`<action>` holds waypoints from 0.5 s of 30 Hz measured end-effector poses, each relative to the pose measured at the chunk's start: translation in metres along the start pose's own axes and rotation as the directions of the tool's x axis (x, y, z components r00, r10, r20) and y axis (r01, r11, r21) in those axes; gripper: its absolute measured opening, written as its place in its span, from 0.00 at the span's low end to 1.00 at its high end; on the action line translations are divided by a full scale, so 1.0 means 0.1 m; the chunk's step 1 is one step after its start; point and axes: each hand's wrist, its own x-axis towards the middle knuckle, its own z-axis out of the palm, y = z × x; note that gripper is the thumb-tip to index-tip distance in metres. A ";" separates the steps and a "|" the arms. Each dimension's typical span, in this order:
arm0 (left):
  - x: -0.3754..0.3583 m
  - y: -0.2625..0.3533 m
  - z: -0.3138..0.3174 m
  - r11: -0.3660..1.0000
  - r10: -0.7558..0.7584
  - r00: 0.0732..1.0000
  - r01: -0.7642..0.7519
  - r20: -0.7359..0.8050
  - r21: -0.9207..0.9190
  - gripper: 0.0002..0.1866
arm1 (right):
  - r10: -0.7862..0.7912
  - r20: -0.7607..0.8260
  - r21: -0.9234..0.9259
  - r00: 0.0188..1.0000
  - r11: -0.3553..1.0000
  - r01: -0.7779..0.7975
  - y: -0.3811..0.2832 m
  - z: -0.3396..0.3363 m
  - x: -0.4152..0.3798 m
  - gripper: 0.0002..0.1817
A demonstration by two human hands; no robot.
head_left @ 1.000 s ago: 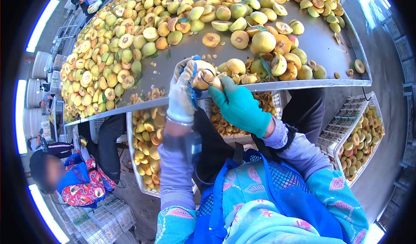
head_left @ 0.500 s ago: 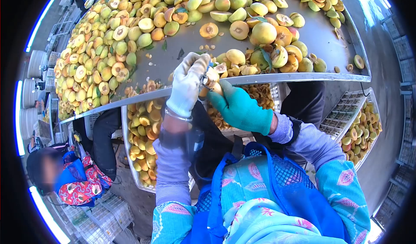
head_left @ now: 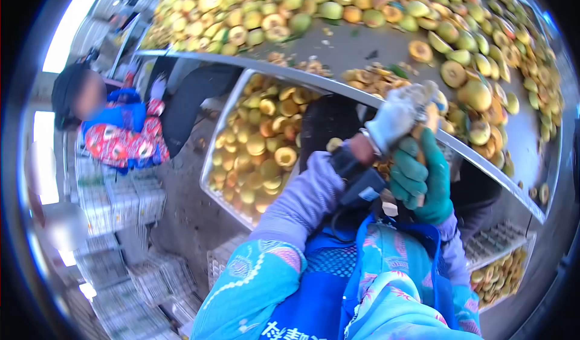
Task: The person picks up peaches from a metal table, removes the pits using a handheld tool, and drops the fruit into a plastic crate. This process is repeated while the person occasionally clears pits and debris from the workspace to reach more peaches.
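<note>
My left hand point(head_left: 396, 116), in a soiled white glove, is closed at the metal table edge. Its fingers are blurred; dark metal shows at the fingertips, but what it is I cannot make out. Just below, my right hand point(head_left: 426, 177), in a green knitted glove, has its fingers curled and thumb raised against a peach piece point(head_left: 431, 119). That orange-yellow piece sits between both hands, partly hidden. Cut peach scraps point(head_left: 374, 80) lie on the table just beyond my left hand. Halved and whole peaches point(head_left: 474, 95) lie to the right of the hands.
The metal table point(head_left: 338, 41) carries many peach halves along its far side. Below its edge stands a white crate point(head_left: 208, 174) of peach halves, with another crate point(head_left: 483, 246) at lower right. A co-worker point(head_left: 124, 128) sits at left, near stacked crates point(head_left: 121, 201).
My view has swung to the left, so the table slants and the co-worker and left crate show more fully. Both hands appear farther right and lower, still together around a peach piece.
</note>
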 end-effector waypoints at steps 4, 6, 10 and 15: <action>-0.05 0.25 0.14 0.633 -0.445 0.891 0.380 0.084 -0.675 0.11 | -0.289 -0.289 -0.485 0.913 0.866 0.121 0.11 0.20 -0.09 0.20; -0.06 0.30 0.21 0.612 -0.467 0.884 0.342 0.023 -0.713 0.12 | -0.385 -0.380 -0.622 0.841 0.780 0.076 0.17 0.31 -0.11 0.20; -0.11 0.10 -0.05 0.995 -0.025 0.999 0.029 -0.041 0.099 0.16 | -0.591 -0.311 -0.798 0.744 0.587 0.132 0.19 0.25 -0.05 0.23; -0.12 0.39 0.05 0.803 -0.334 0.943 0.286 0.003 -0.523 0.22 | -0.465 -0.234 -0.746 0.854 0.649 0.149 0.12 0.13 -0.11 0.23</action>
